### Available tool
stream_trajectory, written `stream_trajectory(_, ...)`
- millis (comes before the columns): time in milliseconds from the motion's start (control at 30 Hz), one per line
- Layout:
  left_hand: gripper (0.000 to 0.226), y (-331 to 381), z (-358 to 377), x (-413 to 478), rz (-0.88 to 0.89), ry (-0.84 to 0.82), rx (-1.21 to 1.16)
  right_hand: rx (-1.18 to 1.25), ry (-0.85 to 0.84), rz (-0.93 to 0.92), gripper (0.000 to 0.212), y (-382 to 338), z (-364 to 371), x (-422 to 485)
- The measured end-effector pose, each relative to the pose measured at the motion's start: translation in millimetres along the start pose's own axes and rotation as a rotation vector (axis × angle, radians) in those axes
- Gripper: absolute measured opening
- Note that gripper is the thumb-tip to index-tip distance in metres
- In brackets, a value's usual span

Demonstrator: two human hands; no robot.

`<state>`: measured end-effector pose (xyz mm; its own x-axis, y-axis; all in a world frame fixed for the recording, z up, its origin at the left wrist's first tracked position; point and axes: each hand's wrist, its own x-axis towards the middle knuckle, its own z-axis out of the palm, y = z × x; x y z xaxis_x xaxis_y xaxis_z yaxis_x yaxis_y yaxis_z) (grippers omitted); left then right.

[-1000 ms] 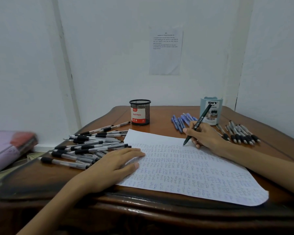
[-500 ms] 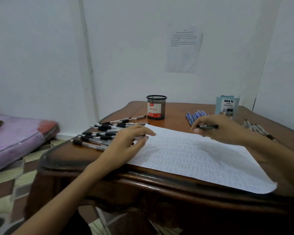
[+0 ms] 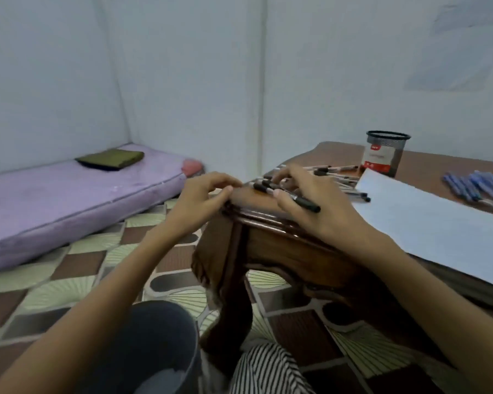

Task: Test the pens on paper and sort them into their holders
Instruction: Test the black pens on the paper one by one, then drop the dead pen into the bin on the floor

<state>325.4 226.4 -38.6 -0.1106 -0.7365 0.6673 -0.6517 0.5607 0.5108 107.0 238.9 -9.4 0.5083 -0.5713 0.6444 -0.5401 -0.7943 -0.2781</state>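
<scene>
I can't read anything here. The label on the mesh pen holder [image 3: 377,160] is a white panel over a red band, its print lost to blur. The sheet on the wall [image 3: 456,52] is only a pale smudge, and the paper [image 3: 427,223] on my tabletop shows no legible marks.

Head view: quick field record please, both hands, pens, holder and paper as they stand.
Right hand: holds slim black pen, fingers over pile of black-and-clear pens
Left hand: fingers curled at brown wooden table corner; grip unclear
Holder: black mesh cup with red label, upright behind the pile
Paper: white sheet, flat, right of the pile
Blue pens: loose heap beyond the sheet
</scene>
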Motion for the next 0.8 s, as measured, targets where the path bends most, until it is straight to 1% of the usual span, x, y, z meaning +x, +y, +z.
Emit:
stream_trajectory(67, 0.022, -15, -25, -22, -0.113, 0.054, 0.072, 0.092, 0.02, -0.069, 0.022, -21, 28, 10)
stream_trajectory(133, 0.02, -33, -47, -46, -0.206, 0.065, 0.167, 0.144, 0.009, -0.14, 0.018, -42, 57, 16)
stream_trajectory(200, 0.021, -50, -65, -72, -0.285, 0.034, 0.262, 0.166, -0.041, -0.188, 0.014, -61, 88, 17)
stream_trajectory(300, 0.023, -75, -80, -115, -0.426, -0.001, 0.373, 0.187, -0.162, -0.204, 0.014, -80, 138, 7)
stream_trajectory(367, 0.026, -89, -84, -142, -0.499, -0.009, 0.435, 0.149, -0.246, -0.23, 0.015, -87, 170, -4)
stream_trajectory(467, 0.024, -103, -84, -173, -0.6, -0.032, 0.467, -0.02, -0.402, -0.303, 0.024, -93, 208, -22)
stream_trajectory(533, 0.025, -111, -81, -186, -0.645, -0.049, 0.479, -0.094, -0.496, -0.324, 0.034, -93, 227, -31)
stream_trajectory(600, 0.026, -118, -77, -195, -0.663, -0.068, 0.486, -0.136, -0.57, -0.348, 0.035, -91, 242, -37)
stream_trajectory(667, 0.026, -127, -73, -199, -0.679, -0.075, 0.486, -0.18, -0.63, -0.388, 0.033, -88, 250, -40)
stream_trajectory(733, 0.027, -134, -69, -201, -0.697, -0.08, 0.486, -0.202, -0.677, -0.406, 0.037, -83, 255, -42)
stream_trajectory(800, 0.027, -141, -65, -201, -0.706, -0.086, 0.486, -0.198, -0.678, -0.402, 0.042, -78, 259, -42)
